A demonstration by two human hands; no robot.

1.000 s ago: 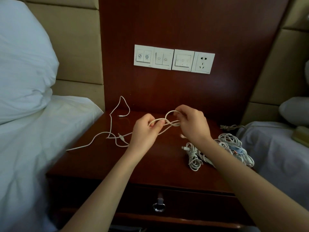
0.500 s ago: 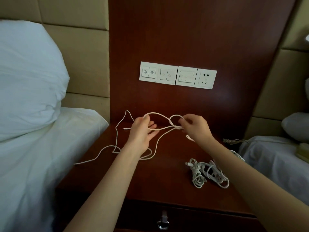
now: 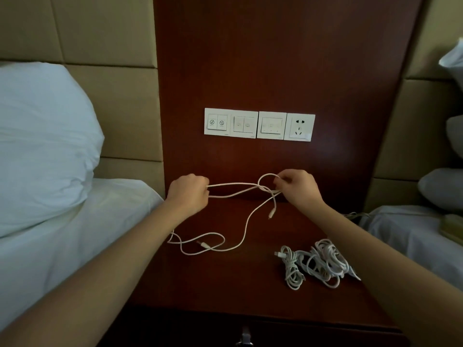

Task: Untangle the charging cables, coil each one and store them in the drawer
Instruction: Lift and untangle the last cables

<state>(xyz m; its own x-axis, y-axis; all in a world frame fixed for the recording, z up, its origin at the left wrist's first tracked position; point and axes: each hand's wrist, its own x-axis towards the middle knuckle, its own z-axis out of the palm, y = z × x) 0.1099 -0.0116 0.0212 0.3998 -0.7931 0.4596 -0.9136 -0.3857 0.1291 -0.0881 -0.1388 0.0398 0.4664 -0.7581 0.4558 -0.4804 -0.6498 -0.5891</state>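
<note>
A thin white charging cable (image 3: 234,189) stretches between both hands above the dark wooden nightstand (image 3: 225,284). My left hand (image 3: 189,195) grips its left part with curled fingers. My right hand (image 3: 297,187) pinches a small loop of the same cable. The rest of it hangs down and lies in loose curves on the tabletop, one plug (image 3: 271,212) dangling and another plug (image 3: 204,244) flat on the wood. A tangled heap of white cables (image 3: 315,265) lies at the right front. The drawer's metal handle (image 3: 244,338) shows at the bottom edge; the drawer is closed.
A white switch and socket panel (image 3: 259,124) is on the wooden wall behind. A bed with a white pillow (image 3: 42,146) lies to the left. Another bed with pillows (image 3: 441,186) is to the right, with a cord (image 3: 355,215) at the nightstand's back right corner.
My hands have moved apart, drawing the cable out into a longer span. My left hand went left. The slack on the tabletop has shifted toward the middle. The view has tilted up.
</note>
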